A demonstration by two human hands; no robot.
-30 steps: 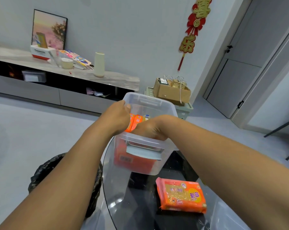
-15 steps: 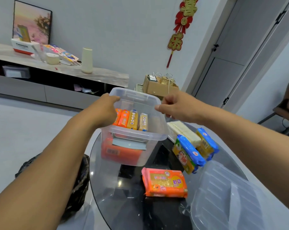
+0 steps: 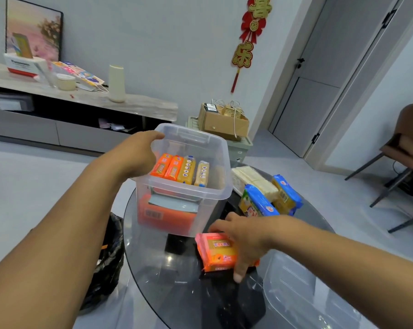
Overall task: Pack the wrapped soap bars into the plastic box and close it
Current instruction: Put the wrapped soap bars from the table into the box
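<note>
A clear plastic box [image 3: 215, 186] stands on the round glass table [image 3: 167, 276] with several wrapped soap bars [image 3: 180, 170] upright inside it. My left hand [image 3: 139, 157] grips the box's left rim. An orange wrapped soap bar [image 3: 216, 254] lies on the glass in front of the box, and my right hand [image 3: 243, 243] lies over it, fingers curled around its edges. Blue-and-yellow wrapped bars [image 3: 260, 205] and a white pack [image 3: 253, 181] lie to the right of the box. The box's clear lid [image 3: 302, 293] rests at the table's lower right.
A black rubbish bag [image 3: 105, 257] sits on the floor left of the table. A brown chair [image 3: 407, 153] stands at the right. Behind the table are a cardboard box [image 3: 222, 122] and a long low cabinet [image 3: 58, 115] along the wall.
My right hand left the box's right rim and dropped down onto the orange bar on the table, which now lies turned. My left hand stays on the box's rim.
</note>
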